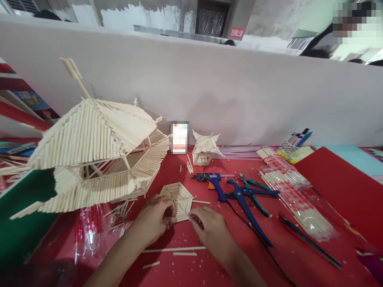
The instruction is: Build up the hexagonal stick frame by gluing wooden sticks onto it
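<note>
Left hand (155, 219) and right hand (209, 229) pinch the near edges of the hexagonal stick panel (177, 200), steadying it flat on the table (269, 263); glue gun (209, 181) lies right.

Your left hand (154, 219) and right hand (209, 231) sit close together at the hexagonal stick panel (178, 200). On your left, the large stick pavilion (95, 151) overhangs the worktop (185, 271) and scattered stick offcuts (119, 215) lie just beside your wrist, so that side is tight. To your right, the glue gun (211, 182), its cable (254, 235), blue cutters (247, 203) and pliers (254, 193) crowd the way. Near you, only two loose sticks (176, 251) lie across open red surface.
</note>
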Demonstrator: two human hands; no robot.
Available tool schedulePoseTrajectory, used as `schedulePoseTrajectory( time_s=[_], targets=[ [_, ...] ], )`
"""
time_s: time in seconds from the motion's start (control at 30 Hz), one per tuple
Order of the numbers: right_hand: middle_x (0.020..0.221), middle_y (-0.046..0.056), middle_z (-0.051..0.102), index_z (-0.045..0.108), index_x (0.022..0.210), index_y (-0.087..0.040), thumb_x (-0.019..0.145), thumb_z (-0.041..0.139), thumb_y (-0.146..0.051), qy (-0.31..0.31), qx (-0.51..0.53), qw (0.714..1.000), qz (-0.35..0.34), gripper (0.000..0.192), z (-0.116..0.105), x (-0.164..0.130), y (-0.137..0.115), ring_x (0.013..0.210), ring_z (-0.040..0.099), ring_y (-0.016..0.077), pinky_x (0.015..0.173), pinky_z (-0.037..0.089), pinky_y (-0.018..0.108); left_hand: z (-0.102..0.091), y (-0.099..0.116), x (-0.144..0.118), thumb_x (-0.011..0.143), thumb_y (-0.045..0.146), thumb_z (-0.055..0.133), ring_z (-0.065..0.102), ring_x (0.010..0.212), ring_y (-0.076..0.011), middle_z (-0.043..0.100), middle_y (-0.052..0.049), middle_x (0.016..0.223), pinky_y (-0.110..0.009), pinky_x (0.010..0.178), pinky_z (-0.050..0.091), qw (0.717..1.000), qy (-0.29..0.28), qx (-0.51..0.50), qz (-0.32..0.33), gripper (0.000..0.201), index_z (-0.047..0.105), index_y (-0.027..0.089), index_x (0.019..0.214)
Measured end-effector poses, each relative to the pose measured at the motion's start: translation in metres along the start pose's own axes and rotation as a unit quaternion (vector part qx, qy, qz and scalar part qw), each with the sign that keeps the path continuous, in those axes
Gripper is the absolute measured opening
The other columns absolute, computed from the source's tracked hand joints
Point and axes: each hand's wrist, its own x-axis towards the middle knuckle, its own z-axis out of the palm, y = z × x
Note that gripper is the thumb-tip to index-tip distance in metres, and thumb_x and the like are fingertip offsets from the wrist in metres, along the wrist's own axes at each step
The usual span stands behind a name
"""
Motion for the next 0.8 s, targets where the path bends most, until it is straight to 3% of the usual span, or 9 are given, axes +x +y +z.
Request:
schedulePoseTrajectory(
  time_s=[0.3,0.53,0.8],
  targets=[
    [0.081,0.001,0.070,0.066,0.090,-0.021,0.089,0.062,-0.010,0.003,-0.003,1.000,-0.004,0.011,-0.003,0.000,-0.004,0.075,0.064,0.0169,0.067,0.044,0.024,-0.017,0.003,0.002,0.080,0.016,0.058,0.059,0.089,-0.0194,0.066,0.000,0.086,-0.028,0.078,0.039,0.996,-0.082,-0.024,-0.012,0.005,0.060,0.020,0.077],
    [0.082,0.002,0.070,0.066,0.089,-0.021,0.089,0.060,-0.010,0.005,0.013,1.000,-0.002,0.013,-0.002,0.001,-0.004,0.075,0.064,0.0170,0.067,0.043,0.024,-0.007,-0.001,0.004,0.068,0.009,0.061,0.058,0.085,-0.0179,0.065,0.002,0.080,-0.026,0.072,0.039,0.998,-0.052,-0.001,-0.035,0.013,0.060,0.021,0.073],
    [0.080,0.001,0.070,0.066,0.088,-0.021,0.086,0.062,-0.007,0.015,0.018,1.000,-0.008,0.015,0.001,0.001,-0.001,0.073,0.062,0.0166,0.066,0.042,0.024,-0.006,0.013,0.010,0.060,0.005,0.059,0.062,0.077,-0.0178,0.064,0.001,0.074,-0.026,0.069,0.041,0.993,-0.048,0.043,-0.099,0.017,0.062,0.022,0.063]
  ],
)
